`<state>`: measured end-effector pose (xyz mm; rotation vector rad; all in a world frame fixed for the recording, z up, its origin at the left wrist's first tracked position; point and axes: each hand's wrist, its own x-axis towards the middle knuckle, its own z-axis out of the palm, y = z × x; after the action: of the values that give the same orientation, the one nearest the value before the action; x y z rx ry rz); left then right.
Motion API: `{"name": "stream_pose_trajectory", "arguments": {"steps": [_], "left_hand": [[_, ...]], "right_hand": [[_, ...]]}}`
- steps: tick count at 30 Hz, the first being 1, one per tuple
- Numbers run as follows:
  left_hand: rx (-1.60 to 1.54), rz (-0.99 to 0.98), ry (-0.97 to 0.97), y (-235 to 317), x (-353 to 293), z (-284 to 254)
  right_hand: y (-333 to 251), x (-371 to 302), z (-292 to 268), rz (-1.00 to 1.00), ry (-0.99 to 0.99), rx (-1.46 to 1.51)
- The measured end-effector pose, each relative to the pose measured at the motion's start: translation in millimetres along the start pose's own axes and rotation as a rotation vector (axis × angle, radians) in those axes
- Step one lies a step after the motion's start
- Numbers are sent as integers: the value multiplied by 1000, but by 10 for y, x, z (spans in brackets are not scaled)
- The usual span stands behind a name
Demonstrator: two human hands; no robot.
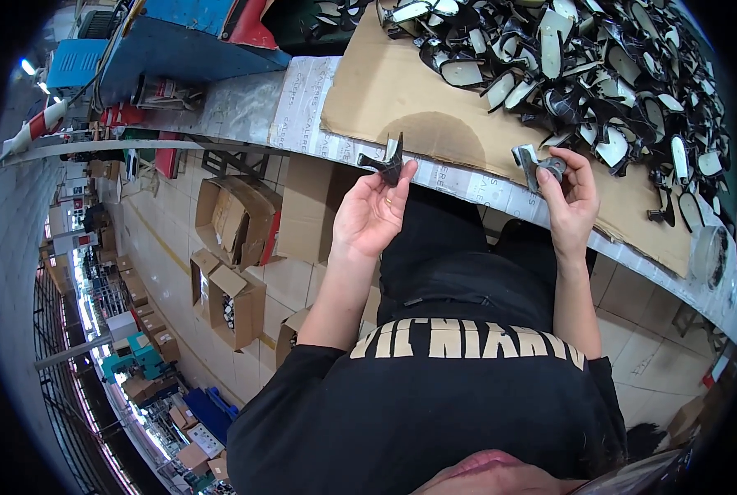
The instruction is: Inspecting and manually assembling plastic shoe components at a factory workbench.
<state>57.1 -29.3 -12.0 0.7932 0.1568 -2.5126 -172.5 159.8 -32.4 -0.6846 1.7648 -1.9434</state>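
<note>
My left hand (372, 216) is raised palm up at the front edge of the table, its fingertips closed on a black shoe heel (392, 165). The heel is held tilted, with a narrow part pointing up. To the right, over the edge of the cardboard, my right hand (573, 195) pinches a small grey piece (527, 163) between thumb and fingers. It has a pale, shiny flat side and a rounded dark part; its exact kind is unclear. The two hands are well apart. A large heap of black heels (554, 49) with whitish faces lies beyond my right hand.
A cardboard sheet (368, 91) covers the printed wrapping (302, 99) on the table. Several loose heels (661, 206) lie near its right side. A blue machine (166, 62) stands at the far left. Open cartons (235, 216) sit on the tiled floor to the left.
</note>
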Motion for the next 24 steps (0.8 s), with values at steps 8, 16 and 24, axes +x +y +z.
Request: {"name": "stream_pose_trajectory", "arguments": {"steps": [8,16,24], "left_hand": [[111,119,-19,112,-36,-120],[1158,1198,377,662,-354,-397],[1701,1325,-179,201,665,633]], "right_hand": [[-14,29,22,-4,3,3],[-25,40,-24,56,-10,60],[-31,19,-39,36,-21,65]]}}
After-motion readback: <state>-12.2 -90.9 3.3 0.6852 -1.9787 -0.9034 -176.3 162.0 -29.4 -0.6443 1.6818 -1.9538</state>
